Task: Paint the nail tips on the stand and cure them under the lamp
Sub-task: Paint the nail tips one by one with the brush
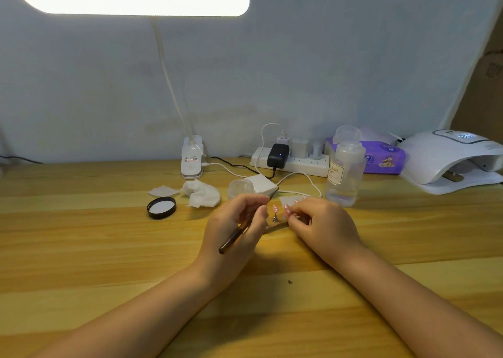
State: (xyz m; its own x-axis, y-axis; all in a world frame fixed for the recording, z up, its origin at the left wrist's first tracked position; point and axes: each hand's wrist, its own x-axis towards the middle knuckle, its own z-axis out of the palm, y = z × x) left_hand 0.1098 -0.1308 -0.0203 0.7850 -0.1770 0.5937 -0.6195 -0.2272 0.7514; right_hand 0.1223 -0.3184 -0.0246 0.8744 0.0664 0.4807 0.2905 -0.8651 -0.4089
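Left hand (pixel 239 221) grips a dark brush (pixel 234 239); right hand (pixel 321 221) seemingly pinches the stand (pixel 275 219), whose pink tips (pixel 275 208) sit between them.

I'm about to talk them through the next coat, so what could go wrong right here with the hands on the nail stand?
The right hand sits right on the stand, fingers among the pink nail tips; wet polish could smudge. The left hand holds the brush with its tip close to the tips, so a slip may mark one. The tall clear bottle stands just behind the right hand and could be knocked over.
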